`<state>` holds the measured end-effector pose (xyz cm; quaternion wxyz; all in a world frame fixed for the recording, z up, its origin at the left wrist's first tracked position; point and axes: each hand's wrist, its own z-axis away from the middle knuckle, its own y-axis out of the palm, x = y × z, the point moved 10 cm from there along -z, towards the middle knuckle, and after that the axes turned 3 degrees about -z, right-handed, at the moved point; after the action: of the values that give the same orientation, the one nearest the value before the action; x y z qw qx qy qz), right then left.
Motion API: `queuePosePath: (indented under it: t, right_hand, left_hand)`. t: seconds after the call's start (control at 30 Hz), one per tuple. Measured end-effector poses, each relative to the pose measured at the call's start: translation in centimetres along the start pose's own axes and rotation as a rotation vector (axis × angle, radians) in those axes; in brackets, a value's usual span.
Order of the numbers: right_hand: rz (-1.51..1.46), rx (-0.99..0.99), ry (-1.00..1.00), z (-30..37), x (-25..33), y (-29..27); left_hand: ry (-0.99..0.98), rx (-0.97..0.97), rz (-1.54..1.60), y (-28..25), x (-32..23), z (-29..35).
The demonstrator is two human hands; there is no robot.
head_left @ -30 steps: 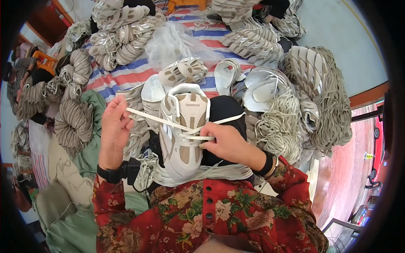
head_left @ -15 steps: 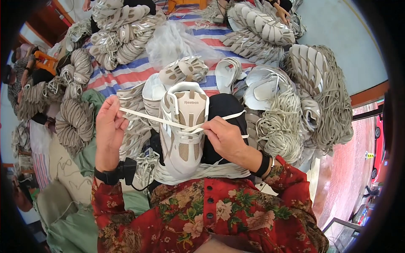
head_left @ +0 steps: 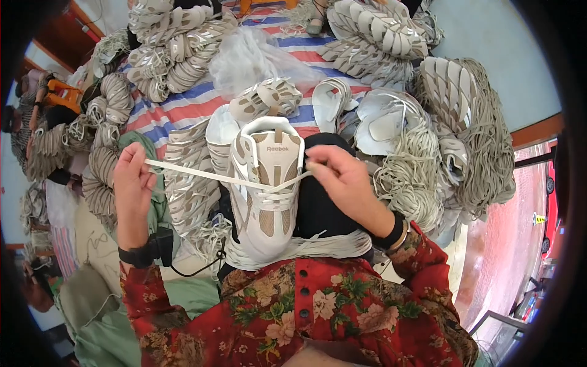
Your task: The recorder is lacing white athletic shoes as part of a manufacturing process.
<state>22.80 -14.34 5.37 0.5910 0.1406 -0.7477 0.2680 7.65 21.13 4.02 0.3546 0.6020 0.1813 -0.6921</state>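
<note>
A beige and white shoe upper (head_left: 278,231) rests on my lap, its toe end toward me and its tongue pointing away. A flat cream shoelace (head_left: 205,175) runs through its lower eyelets and crosses over the tongue. Off to the left, my left hand (head_left: 133,177) pinches one end of it, stretched taut. Just right of the upper, my right hand (head_left: 342,180) has thumb and fingers closed on the other, shorter-looking stretch of lace. A bundle of pale laces (head_left: 333,246) lies across my lap below the upper.
Strings of stacked uppers (head_left: 379,30) lie around on a striped sheet (head_left: 159,116). Hanks of laces (head_left: 406,177) and more uppers (head_left: 449,92) are piled at the right. Clear plastic (head_left: 254,58) lies ahead. Another person (head_left: 36,98) sits at far left.
My left hand has moved left, drawing the lace out. My right hand has shifted right and up from the lacing, pulling its lace off to the right of the upper.
</note>
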Motion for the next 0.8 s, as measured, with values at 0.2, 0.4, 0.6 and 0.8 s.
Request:
queuePosePath:
  t: [0.2, 0.4, 0.6, 0.8]
  right_hand:
    - [0.328, 0.452, 0.013, 4.3, -2.3, -0.6]
    - [-0.143, -0.141, 0.652, 7.6, -10.9, -13.3]
    - [0.469, 0.199, 0.272, 6.4, -10.0, -14.5]
    - [0.125, 0.081, -0.026, -0.1, -0.3, -1.7]
  left_hand:
    - [0.146, -0.061, -0.568, -2.3, -0.2, 2.0]
    - [0.348, 0.14, -1.021, -1.2, 7.5, 4.3]
    - [0.256, 0.155, -0.409, 10.8, 5.7, 7.4]
    - [0.288, 0.187, -0.576, 11.4, 6.9, 9.8]
